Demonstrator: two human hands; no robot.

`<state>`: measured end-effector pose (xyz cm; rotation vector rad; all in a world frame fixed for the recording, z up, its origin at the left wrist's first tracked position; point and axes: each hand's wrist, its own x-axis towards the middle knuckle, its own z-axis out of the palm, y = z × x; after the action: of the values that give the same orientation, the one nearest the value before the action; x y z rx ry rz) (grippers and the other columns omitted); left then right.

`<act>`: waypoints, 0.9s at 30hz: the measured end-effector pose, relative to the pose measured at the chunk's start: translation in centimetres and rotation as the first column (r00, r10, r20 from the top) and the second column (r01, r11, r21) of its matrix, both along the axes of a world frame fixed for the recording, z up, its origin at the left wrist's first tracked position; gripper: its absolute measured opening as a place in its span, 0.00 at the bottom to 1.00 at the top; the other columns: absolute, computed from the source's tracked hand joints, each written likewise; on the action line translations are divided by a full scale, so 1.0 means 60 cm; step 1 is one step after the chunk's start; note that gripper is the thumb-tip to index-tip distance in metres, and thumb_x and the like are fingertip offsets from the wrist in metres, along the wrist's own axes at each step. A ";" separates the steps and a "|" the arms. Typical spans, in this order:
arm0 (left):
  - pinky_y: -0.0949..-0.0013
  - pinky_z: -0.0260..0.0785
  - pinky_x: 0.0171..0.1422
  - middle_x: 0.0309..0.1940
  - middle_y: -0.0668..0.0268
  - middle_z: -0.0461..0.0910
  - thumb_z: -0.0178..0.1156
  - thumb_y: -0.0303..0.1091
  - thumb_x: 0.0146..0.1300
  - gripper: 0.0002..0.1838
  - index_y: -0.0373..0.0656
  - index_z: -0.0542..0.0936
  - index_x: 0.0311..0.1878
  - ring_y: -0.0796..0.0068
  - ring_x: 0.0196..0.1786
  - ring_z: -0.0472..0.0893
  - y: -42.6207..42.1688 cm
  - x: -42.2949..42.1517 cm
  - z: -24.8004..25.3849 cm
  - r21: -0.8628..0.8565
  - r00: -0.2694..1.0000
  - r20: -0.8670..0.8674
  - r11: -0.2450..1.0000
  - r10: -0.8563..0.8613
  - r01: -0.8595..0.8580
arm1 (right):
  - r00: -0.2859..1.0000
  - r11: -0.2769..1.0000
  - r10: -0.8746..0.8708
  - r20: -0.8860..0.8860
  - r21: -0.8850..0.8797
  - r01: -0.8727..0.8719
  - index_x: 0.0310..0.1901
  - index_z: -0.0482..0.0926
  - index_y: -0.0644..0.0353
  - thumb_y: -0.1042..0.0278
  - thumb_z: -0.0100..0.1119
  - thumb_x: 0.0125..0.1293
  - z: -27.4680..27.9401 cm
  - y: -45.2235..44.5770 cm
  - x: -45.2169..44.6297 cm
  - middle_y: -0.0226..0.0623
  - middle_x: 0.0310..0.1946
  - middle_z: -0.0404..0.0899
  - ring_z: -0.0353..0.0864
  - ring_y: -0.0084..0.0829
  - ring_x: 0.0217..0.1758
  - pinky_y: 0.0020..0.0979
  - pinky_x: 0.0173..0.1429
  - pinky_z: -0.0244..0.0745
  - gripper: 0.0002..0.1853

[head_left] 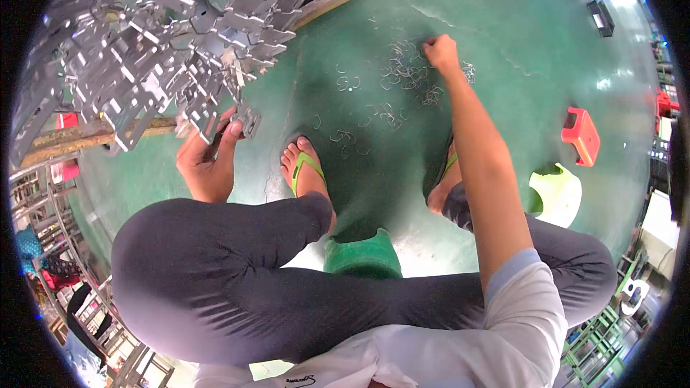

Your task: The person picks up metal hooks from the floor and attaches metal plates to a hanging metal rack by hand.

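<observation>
One metal bracket [249, 121] pinched by left fingers [235, 129]; right fingers [432, 47] curled, grip unclear; tangled wire hooks [407, 72] could snag, scatter.

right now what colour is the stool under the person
Green, seen in the head view.

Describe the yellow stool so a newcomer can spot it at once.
On the green floor, look right of the person's right arm. Near the right knee, the yellow stool is the rounder, closer one; its neighbour, the red stool, is boxier.
</observation>
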<state>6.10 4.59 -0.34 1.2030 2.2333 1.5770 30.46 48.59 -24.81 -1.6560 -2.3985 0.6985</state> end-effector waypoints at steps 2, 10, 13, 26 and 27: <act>0.72 0.80 0.44 0.40 0.61 0.89 0.70 0.21 0.66 0.12 0.32 0.87 0.53 0.78 0.38 0.85 0.000 0.001 -0.006 0.030 0.999 0.032 0.999 0.033 -0.034 | 0.992 0.995 0.099 0.076 0.013 -0.100 0.43 0.91 0.58 0.58 0.72 0.58 -0.005 0.005 -0.022 0.53 0.43 0.88 0.88 0.52 0.50 0.45 0.59 0.82 0.15; 0.79 0.72 0.41 0.38 0.66 0.87 0.71 0.18 0.64 0.11 0.32 0.88 0.50 0.84 0.39 0.82 -0.012 -0.016 -0.011 -0.084 0.998 -0.037 0.995 0.058 -0.061 | 0.987 0.991 0.131 0.094 -0.008 -0.131 0.42 0.86 0.66 0.56 0.76 0.55 0.046 -0.032 -0.089 0.54 0.48 0.87 0.88 0.50 0.49 0.45 0.55 0.84 0.21; 0.78 0.75 0.43 0.42 0.65 0.86 0.70 0.19 0.66 0.11 0.31 0.87 0.51 0.81 0.42 0.84 -0.001 -0.005 -0.011 0.021 0.990 0.138 1.000 0.018 -0.021 | 0.915 0.987 0.160 -0.371 0.090 -0.136 0.41 0.85 0.64 0.64 0.76 0.56 0.126 -0.141 -0.099 0.45 0.43 0.89 0.90 0.40 0.39 0.38 0.45 0.85 0.15; 0.74 0.79 0.49 0.39 0.68 0.83 0.68 0.23 0.70 0.10 0.29 0.85 0.51 0.80 0.43 0.85 -0.007 0.010 -0.005 0.056 0.944 0.329 0.998 -0.021 0.003 | 0.291 0.870 0.323 -0.901 0.162 -0.466 0.45 0.87 0.66 0.86 0.70 0.58 0.313 -0.505 -0.173 0.35 0.34 0.84 0.84 0.22 0.34 0.25 0.41 0.81 0.13; 0.74 0.79 0.50 0.39 0.68 0.83 0.68 0.23 0.70 0.10 0.29 0.85 0.51 0.80 0.43 0.85 -0.008 0.010 -0.005 0.065 0.941 0.336 0.998 -0.023 0.001 | 0.301 0.865 0.333 -0.893 0.162 -0.475 0.45 0.87 0.66 0.86 0.70 0.58 0.316 -0.506 -0.174 0.35 0.34 0.85 0.84 0.23 0.34 0.25 0.40 0.81 0.13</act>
<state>6.73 4.13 -0.66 0.8765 1.9676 1.7120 20.01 18.22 -5.85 -0.3118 -1.8455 1.4051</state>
